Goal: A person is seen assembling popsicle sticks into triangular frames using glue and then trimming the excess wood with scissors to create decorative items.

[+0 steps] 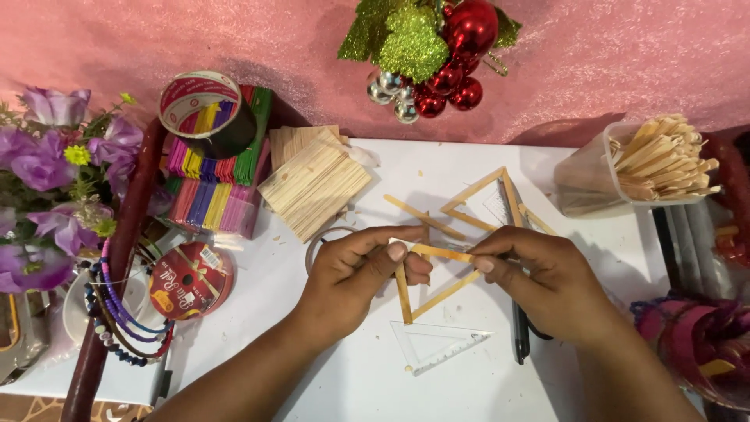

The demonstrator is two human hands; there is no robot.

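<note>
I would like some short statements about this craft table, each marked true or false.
1. Both hands, left hand and right hand, pinch one wooden stick. True.
2. The clear set square lies beyond the hands. False: it lies nearer the camera than them.
3. The plastic tub holds plain wooden sticks. True.
4. The coloured sticks lie on the right. False: they are on the left, under a tape roll.

A white desk (367, 375) fills the lower view, lit evenly and softly from above. Behind it hangs a pink glittery cloth (156, 39) as a backdrop, creased in places. A dark red post (117, 258) rises along the desk's left edge. Patterned floor (31, 408) shows at the bottom left corner.
</note>
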